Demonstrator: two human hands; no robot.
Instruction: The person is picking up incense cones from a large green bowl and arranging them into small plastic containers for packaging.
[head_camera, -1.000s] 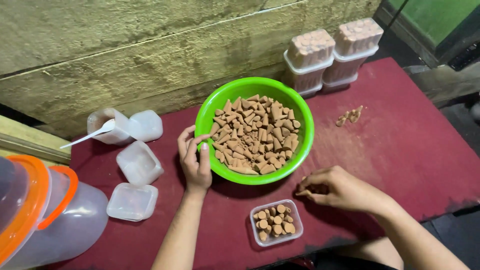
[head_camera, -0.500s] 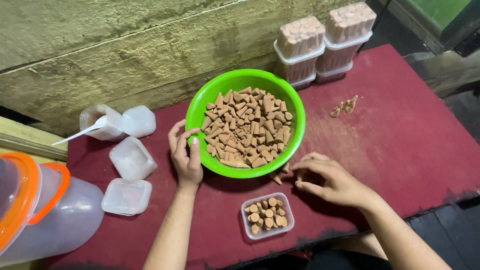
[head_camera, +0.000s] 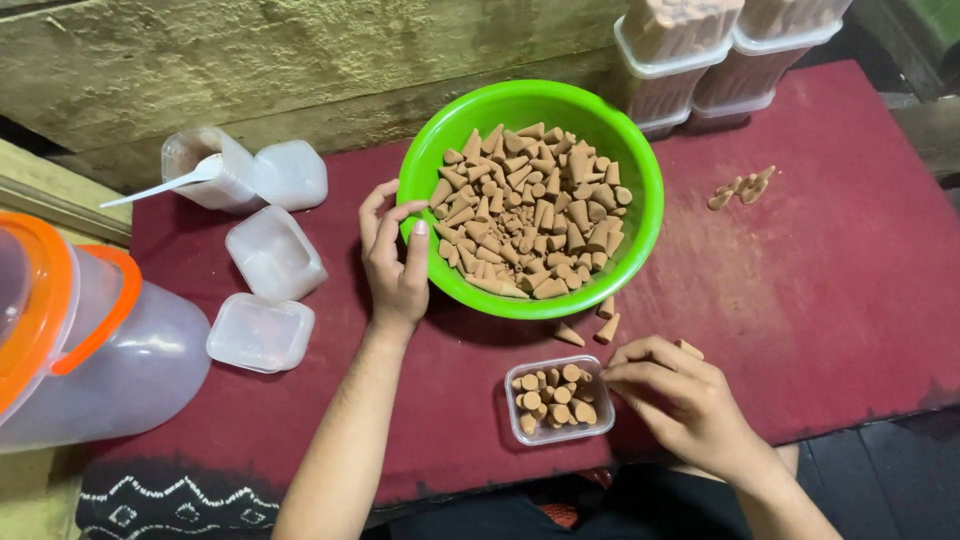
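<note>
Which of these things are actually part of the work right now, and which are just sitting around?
In use: left hand on green bowl of brown cones; right hand at small clear box.

Lying about: empty tubs, white spoon, orange-lidded jug, stacked filled boxes.

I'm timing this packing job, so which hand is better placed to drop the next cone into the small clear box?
Probably the right hand: it sits beside the small clear box, fingertips at its edge. The left hand rests on the green bowl rim, farther off.
</note>
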